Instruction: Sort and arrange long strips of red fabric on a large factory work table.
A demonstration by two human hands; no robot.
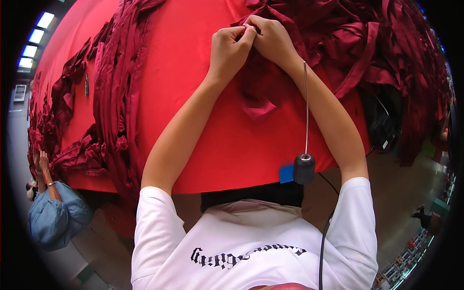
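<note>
Co-worker: at the far left edge, a person in a blue top [55, 215] had a hand [39, 162] raised to the edge of the cloth heap there.
Left heap: a long ridge of dark red fabric strips [113, 92] ran down the red table cover [188, 82], top to near edge, with a small dark object [87, 85] lying just beside it on the cover.
Left hand: the left hand [228, 48] was up at the top centre, fingers curled tight, pinching a fold of the dark red cloth piece [261, 92] at its upper edge.
Right hand: the right hand [271, 39] was pressed right against the left, knuckles touching, fingers closed narrow on the same fold.
Cloth piece: it lay on the cover under both wrists, trailing down between the 2 forearms to a small loose flap.
Cord and weight: a thin metal rod [306, 106] hung beside the right forearm, ending in a black cylinder [304, 168].
Right heap: a big tangled pile of dark red strips [382, 53] filled the right side, spilling over the table edge.
</note>
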